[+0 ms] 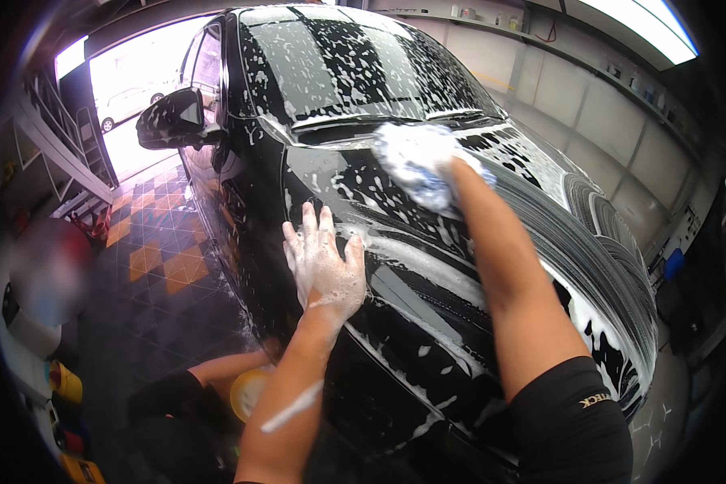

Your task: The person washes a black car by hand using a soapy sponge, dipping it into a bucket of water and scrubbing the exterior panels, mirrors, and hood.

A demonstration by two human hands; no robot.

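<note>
Before me is the foam-covered hood (417, 266) of a black car. My left hand (327, 266) lies spread on the edge of the hood by the fender, coated in suds and holding nothing. A soapy white-and-blue wash mitt (411, 160) rests on the hood below the windshield (363, 66). My right hand (457, 172) is at the mitt, mostly hidden by it and blurred; whether the hand is inside the mitt or gripping it is unclear. Curved wiping streaks (550, 230) cross the foam on the hood's far side.
A co-worker's arm (230, 366) reaches toward the car's lower side, near a round yellow-rimmed object (248, 393). The side mirror (175, 121) juts out left. Metal steps or a rack (66, 151) stand by the doorway. Wall shelves (538, 41) run along the right.
</note>
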